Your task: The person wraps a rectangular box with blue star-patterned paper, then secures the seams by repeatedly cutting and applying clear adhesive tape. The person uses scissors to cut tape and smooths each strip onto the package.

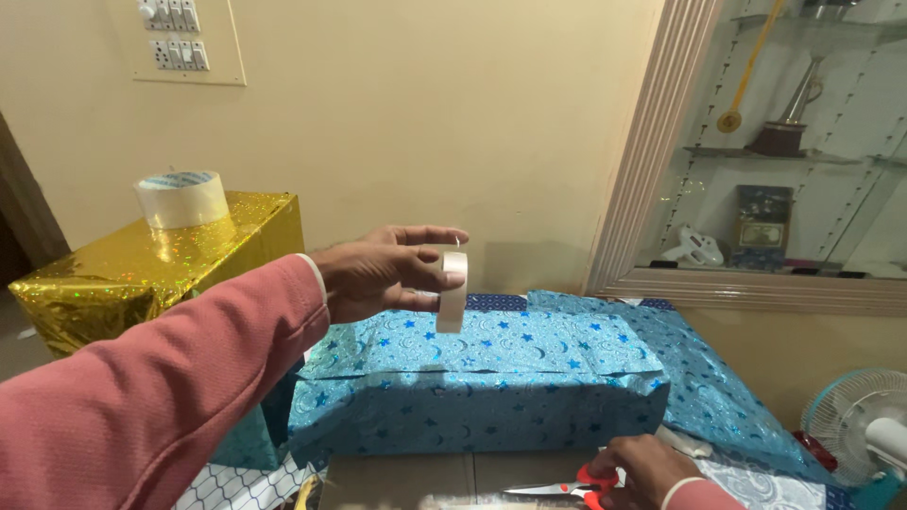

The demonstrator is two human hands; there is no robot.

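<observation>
Cream wall [425, 113] and a glass cabinet [803, 151] back the worktop. Left hand [378, 274] is raised, fingers [430, 234] pinched on a tape strip [453, 293] that hangs free, clear of the blue wrapped box [482, 378] just below. Right hand [647, 472], low beside the box, has fingers closed on the red-handled scissors [567, 488].

A small roll of clear tape [453, 288] hangs upright, seen on its edge, pinched in the fingers of the left hand [383, 274] above the blue box. Scissors with red handles [565, 487] lie flat at the near edge — the right hand [642, 472] grips them, blades pointing left.
</observation>
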